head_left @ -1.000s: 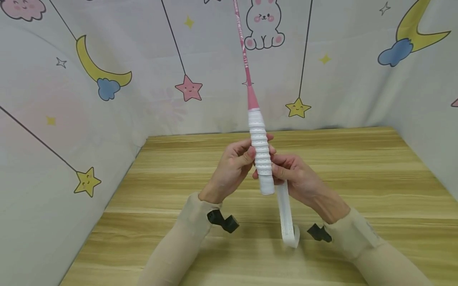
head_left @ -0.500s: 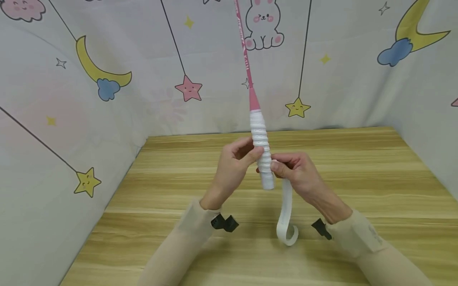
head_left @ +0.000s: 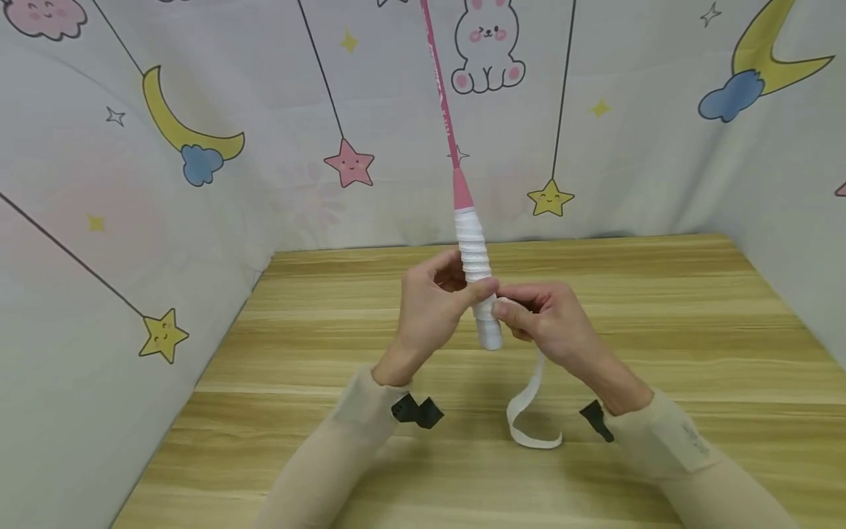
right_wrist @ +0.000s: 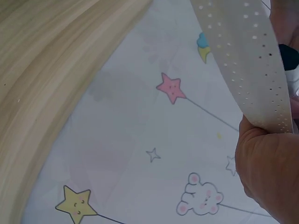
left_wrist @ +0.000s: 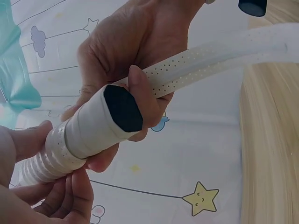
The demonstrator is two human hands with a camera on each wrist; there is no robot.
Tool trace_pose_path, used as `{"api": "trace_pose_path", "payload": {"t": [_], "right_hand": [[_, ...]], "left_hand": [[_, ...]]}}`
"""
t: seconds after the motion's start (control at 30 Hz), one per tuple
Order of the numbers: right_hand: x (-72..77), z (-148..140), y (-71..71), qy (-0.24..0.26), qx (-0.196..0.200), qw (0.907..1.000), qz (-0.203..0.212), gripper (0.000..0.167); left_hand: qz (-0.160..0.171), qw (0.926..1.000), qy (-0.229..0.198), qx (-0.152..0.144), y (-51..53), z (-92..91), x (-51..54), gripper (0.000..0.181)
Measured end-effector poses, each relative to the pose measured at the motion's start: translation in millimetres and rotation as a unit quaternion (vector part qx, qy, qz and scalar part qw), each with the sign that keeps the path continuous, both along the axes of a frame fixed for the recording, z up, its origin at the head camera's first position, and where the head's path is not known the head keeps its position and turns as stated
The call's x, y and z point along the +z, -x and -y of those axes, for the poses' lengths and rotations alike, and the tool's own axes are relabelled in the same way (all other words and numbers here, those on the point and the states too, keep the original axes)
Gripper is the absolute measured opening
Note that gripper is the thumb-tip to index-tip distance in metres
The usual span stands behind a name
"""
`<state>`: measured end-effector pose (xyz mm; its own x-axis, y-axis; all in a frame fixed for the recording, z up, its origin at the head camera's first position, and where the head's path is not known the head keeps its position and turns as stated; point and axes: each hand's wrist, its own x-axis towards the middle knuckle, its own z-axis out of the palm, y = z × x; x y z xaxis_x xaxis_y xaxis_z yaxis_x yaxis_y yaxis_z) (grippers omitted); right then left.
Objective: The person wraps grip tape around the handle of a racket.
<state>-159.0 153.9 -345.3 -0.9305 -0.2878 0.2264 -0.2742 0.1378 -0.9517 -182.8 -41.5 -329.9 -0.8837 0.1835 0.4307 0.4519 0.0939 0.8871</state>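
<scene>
A badminton racket with a thin pink shaft (head_left: 440, 88) stands tilted in the head view, its head out of frame. White perforated overgrip tape winds in ridges round its handle (head_left: 472, 242). My left hand (head_left: 429, 305) grips the wrapped part, thumb across the front. Close by on the right, my right hand (head_left: 562, 323) pinches the tape against the lower handle. A loose tail of overgrip tape (head_left: 518, 411) hangs from that hand and curls at its end. The left wrist view shows the dark butt cap (left_wrist: 124, 109) and a smooth white stretch above it.
Below the hands lies a wood-grain table (head_left: 317, 338). A pale curtain (head_left: 396, 198) printed with stars, moons and a rabbit closes off the back and sides. Dark wrist cameras (head_left: 416, 411) sit on both sleeves.
The left thumb has shifted right across the handle. The handle has tilted a little and its shaft leans further left. The loose tape tail has twisted, its curl opening to the right.
</scene>
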Motion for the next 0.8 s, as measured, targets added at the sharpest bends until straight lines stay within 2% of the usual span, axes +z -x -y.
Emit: {"api": "trace_pose_path", "payload": {"t": [0.07, 0.2, 0.3, 0.57, 0.67, 0.8], "right_hand": [[1.7, 0, -0.1, -0.006, -0.004, 1.0000, 0.004, 0.027], [4.1, -1, -1.6, -0.028, -0.041, 0.9987, 0.011, 0.019], [4.4, 0, -2.9, -0.024, -0.054, 0.9981, 0.015, 0.016], [3.9, -1, -2.5, 0.012, -0.014, 0.9996, 0.023, 0.008], [3.6, -3, -1.1, 0.020, 0.005, 0.9993, 0.030, 0.009], [0.1, -6, 2.5, 0.034, 0.041, 0.9978, 0.041, 0.012]], "left_hand": [[0.006, 0.9999, 0.000, -0.009, -0.1, 1.5, 0.3, 0.031], [0.019, 0.9996, -0.007, -0.018, -0.1, 4.1, 1.0, 0.029], [0.024, 0.9993, -0.018, -0.023, 0.6, 5.4, 1.3, 0.029], [0.058, 0.9950, -0.057, -0.058, 1.9, 7.9, 2.7, 0.029], [0.073, 0.9900, -0.080, -0.090, 1.9, 9.3, 3.9, 0.030], [0.086, 0.9788, -0.109, -0.151, 1.1, 11.8, 4.8, 0.040]]}}
